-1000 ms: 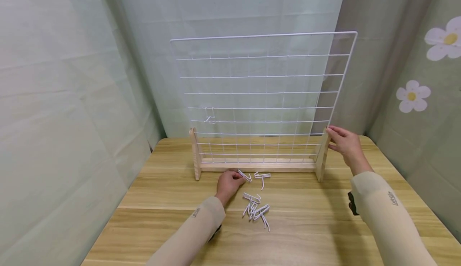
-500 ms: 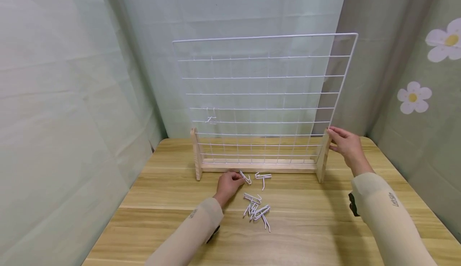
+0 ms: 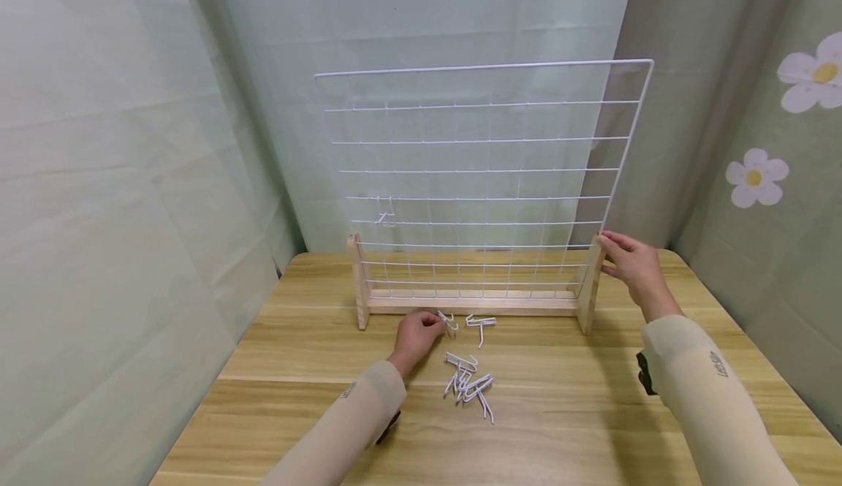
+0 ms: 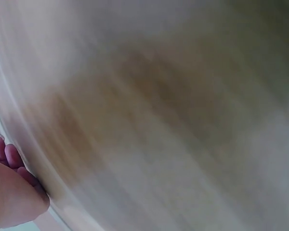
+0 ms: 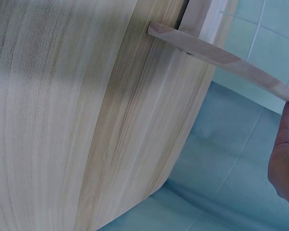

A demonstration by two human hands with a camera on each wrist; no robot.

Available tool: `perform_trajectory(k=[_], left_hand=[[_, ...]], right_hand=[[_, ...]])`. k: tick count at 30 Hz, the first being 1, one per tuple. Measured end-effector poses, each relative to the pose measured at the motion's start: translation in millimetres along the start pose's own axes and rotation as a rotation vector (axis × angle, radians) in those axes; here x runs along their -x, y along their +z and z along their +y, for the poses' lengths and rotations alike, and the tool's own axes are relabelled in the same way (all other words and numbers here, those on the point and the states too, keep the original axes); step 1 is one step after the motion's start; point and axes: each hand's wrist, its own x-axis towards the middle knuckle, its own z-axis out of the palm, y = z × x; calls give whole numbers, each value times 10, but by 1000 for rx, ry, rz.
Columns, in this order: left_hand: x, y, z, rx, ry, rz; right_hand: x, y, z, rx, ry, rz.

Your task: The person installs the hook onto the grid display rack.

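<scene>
My left hand [image 3: 417, 338] pinches a white wire hook [image 3: 451, 324] just in front of the rack's wooden base. Its curled fingers [image 4: 12, 155] show at the left edge of the left wrist view. Up at the right wooden upright [image 3: 590, 289], my right hand [image 3: 633, 265] grips the top end between thumb and fingers; the right wrist view shows the thumb against this wooden post [image 5: 221, 57]. The upright carries a white wire grid [image 3: 487, 170]. One white hook [image 3: 384, 215] hangs on the grid's lower left part.
Beside the held hook lies another white hook [image 3: 481, 323] on the wooden table [image 3: 552, 398]. Nearer to me is a tangled pile of several white hooks [image 3: 468, 382]. The left upright [image 3: 358, 281] stands behind my left hand. Pale curtains [image 3: 131, 179] surround the table.
The hook in my left hand has turned between the fingertips, while that hand has barely shifted. My right hand stays on the upright.
</scene>
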Motion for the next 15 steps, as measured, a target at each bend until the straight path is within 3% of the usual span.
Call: perform_trajectory(k=[15], left_hand=[[-19,-96,-2,44,-8,66]], right_hand=[[-13,-8,11,-1,0,-14]])
